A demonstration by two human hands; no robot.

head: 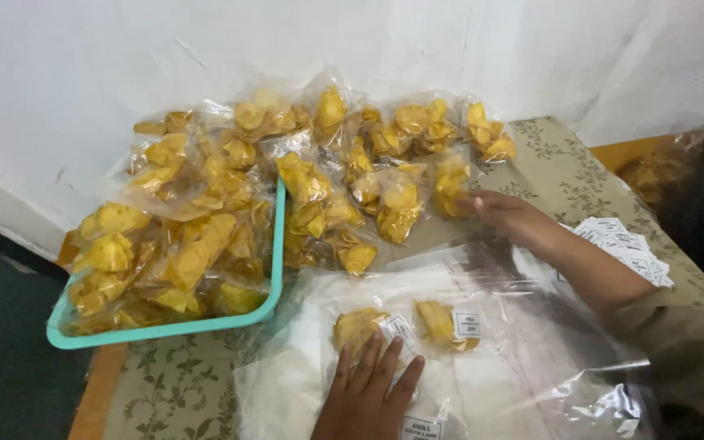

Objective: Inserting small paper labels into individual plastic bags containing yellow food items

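I see a white plastered wall filling the back of the view; below it runs the bench, covered in a beige cloth with a leafy pattern. On the bench, pushed up against the wall, lies a big heap of clear plastic bags of yellow chips; part of that heap sits in a turquoise plastic tray whose near-left corner hangs past the bench edge. In front of me is a loose spread of clear plastic sheeting, crinkled and shiny; on it rest two small clear packets of yellow chips with white paper labels, lying side by side and touching. At the far right a pile of small white paper labels lies on the cloth. My left hand lies flat, fingers spread open, their tips pressing on the nearer edge of the left packet; it grips nothing. My right hand is stretched out to the heap, fingers loosely extended and touching a chip bag at its right edge; I cannot tell whether they pinch it.
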